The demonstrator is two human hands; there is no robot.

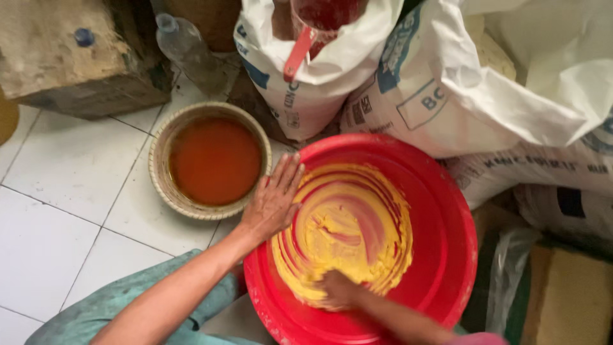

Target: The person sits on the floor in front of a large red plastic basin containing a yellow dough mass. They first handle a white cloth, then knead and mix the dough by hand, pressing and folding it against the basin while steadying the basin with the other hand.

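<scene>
A big red plastic basin [447, 211] sits on the floor in front of me, smeared inside with thick yellow paste [348, 236]. My left hand [273, 199] lies flat on the basin's left rim, fingers spread. My right hand [338, 289] is down in the paste near the basin's front side, blurred and coated in yellow, fingers curled into the paste.
A woven bowl [167, 137] of orange-red liquid stands left of the basin on the white tile floor [64, 191]. White sacks [447, 83] crowd the back and right. A clear plastic bottle [185, 48] leans by a rough block [64, 51] at the back left.
</scene>
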